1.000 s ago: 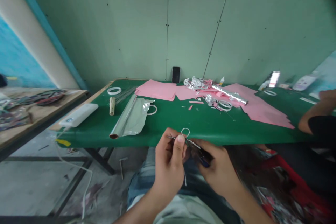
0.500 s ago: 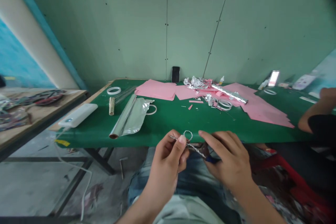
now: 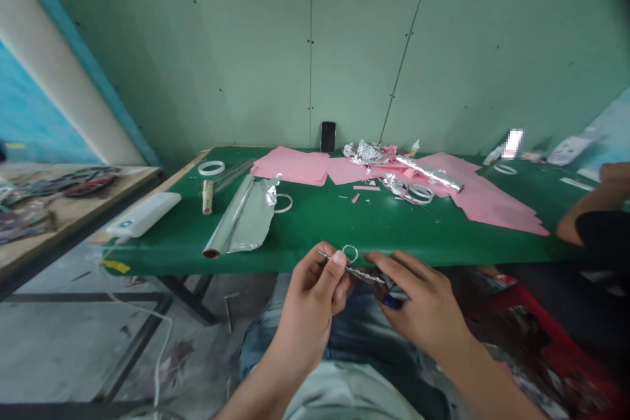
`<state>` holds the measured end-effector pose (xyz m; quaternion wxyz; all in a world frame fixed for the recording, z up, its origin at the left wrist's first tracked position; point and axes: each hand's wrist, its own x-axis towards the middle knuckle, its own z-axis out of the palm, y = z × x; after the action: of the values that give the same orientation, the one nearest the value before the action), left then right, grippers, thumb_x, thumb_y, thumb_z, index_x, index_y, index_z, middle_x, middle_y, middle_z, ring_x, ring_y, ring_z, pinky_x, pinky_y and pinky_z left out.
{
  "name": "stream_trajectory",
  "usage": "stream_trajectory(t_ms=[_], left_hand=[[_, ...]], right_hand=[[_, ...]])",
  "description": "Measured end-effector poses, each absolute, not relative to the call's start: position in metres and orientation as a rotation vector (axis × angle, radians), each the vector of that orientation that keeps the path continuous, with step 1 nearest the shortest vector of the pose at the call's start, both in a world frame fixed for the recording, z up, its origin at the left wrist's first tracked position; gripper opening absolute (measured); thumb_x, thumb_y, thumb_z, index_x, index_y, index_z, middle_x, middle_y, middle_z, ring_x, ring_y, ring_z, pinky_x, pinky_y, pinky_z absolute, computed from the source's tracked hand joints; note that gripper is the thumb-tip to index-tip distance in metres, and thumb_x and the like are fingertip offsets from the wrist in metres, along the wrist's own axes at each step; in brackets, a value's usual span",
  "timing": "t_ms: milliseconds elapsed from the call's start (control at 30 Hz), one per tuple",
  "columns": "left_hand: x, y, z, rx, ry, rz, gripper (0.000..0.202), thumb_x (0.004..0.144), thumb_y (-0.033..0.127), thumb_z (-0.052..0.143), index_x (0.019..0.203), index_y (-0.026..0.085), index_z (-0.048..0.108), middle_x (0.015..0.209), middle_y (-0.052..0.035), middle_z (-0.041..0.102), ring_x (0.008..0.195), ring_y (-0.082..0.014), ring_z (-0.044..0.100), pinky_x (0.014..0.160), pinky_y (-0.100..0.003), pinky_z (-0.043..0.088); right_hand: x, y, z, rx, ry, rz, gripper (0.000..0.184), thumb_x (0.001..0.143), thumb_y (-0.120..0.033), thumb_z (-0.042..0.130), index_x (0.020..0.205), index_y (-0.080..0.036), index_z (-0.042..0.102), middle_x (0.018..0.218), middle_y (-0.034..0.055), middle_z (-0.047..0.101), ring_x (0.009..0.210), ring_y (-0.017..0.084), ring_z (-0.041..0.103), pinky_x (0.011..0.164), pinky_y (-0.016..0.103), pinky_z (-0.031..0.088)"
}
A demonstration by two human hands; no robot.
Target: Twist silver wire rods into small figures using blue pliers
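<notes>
green bench (image 3: 308, 230) lies ahead of the left hand (image 3: 315, 289), which pinches a looped twisted wire (image 3: 363, 274) (best held firm, close in, so it cannot turn) pointing towards the blue-handled tool (image 3: 392, 302) the right hand (image 3: 422, 292) holds.

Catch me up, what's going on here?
A person's left hand pinches a twisted silvery strand with a small loop. The right hand holds a dark-and-blue tool by the strand; whether it grips is unclear. A foil roll and pink sheets lie beyond on the green table.
</notes>
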<state>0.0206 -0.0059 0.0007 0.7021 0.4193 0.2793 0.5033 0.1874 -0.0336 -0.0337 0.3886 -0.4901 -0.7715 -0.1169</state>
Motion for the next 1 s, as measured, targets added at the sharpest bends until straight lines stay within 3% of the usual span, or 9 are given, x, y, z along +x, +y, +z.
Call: stream_trajectory(t_ms=[133,200,333,467,600,800,1000], left_hand=[[0.024,-0.006,0.002,0.935,0.638,1.232,0.04,0.084,0.046,0.07,0.069,0.019,0.044,0.052,0.0088,0.036,0.044,-0.0037,0.026,0.042,-0.016,0.02],[0.023,-0.007,0.005,0.969,0.638,1.284,0.039,0.083,0.045,0.071,0.069,0.019,0.046,0.053,0.0078,0.041,0.044,-0.0042,0.03,0.042,-0.016,0.024],[0.021,-0.006,0.005,1.056,0.686,1.303,0.031,0.084,0.043,0.071,0.071,0.018,0.056,0.056,0.0052,0.049,0.047,-0.0061,0.038,0.044,-0.017,0.031],[0.024,-0.003,-0.007,0.99,0.761,1.281,0.026,0.079,0.041,0.076,0.074,0.018,0.064,0.065,0.0024,0.058,0.06,-0.0101,0.054,0.055,-0.018,0.043],[0.031,-0.002,-0.018,0.881,0.712,1.254,0.024,0.075,0.036,0.079,0.07,0.017,0.066,0.07,0.0011,0.063,0.071,-0.0128,0.06,0.065,-0.021,0.049],[0.035,-0.006,-0.023,0.787,0.655,1.166,0.023,0.074,0.033,0.081,0.067,0.017,0.066,0.071,0.0012,0.063,0.07,-0.0112,0.058,0.067,-0.02,0.048],[0.016,0.01,-0.019,0.98,0.684,0.933,0.026,0.079,0.041,0.074,0.078,0.016,0.068,0.067,-0.0011,0.061,0.055,-0.0122,0.055,0.05,-0.022,0.043]], right_hand=[[0.187,-0.031,-0.04,-1.273,-1.87,-0.238,0.049,0.079,-0.009,0.057,0.126,-0.022,0.059,0.096,0.007,0.066,0.087,0.022,0.065,0.075,0.034,0.055],[0.188,-0.03,-0.04,-1.297,-1.753,-0.155,0.042,0.081,-0.012,0.06,0.122,-0.024,0.062,0.093,0.0055,0.066,0.083,0.021,0.065,0.072,0.033,0.054],[0.182,-0.032,-0.035,-1.232,-1.318,0.327,0.022,0.087,-0.028,0.063,0.109,-0.024,0.064,0.081,0.0007,0.068,0.067,0.016,0.065,0.062,0.027,0.054],[0.157,-0.032,-0.036,-1.045,-1.14,0.707,0.022,0.083,-0.038,0.07,0.099,-0.022,0.067,0.086,0.0022,0.072,0.077,0.019,0.069,0.069,0.029,0.056],[0.135,-0.032,-0.049,-1.044,-1.049,0.759,0.018,0.082,-0.035,0.071,0.094,-0.021,0.068,0.085,0.001,0.072,0.079,0.018,0.066,0.071,0.028,0.053],[0.128,-0.041,-0.069,-1.095,-0.976,0.749,0.016,0.084,-0.035,0.07,0.091,-0.021,0.07,0.08,0.0008,0.07,0.072,0.016,0.063,0.066,0.027,0.051],[0.137,-0.045,-0.062,-0.992,-0.947,0.983,0.018,0.081,-0.033,0.074,0.093,-0.021,0.068,0.077,-0.0007,0.069,0.067,0.016,0.067,0.066,0.03,0.052]])
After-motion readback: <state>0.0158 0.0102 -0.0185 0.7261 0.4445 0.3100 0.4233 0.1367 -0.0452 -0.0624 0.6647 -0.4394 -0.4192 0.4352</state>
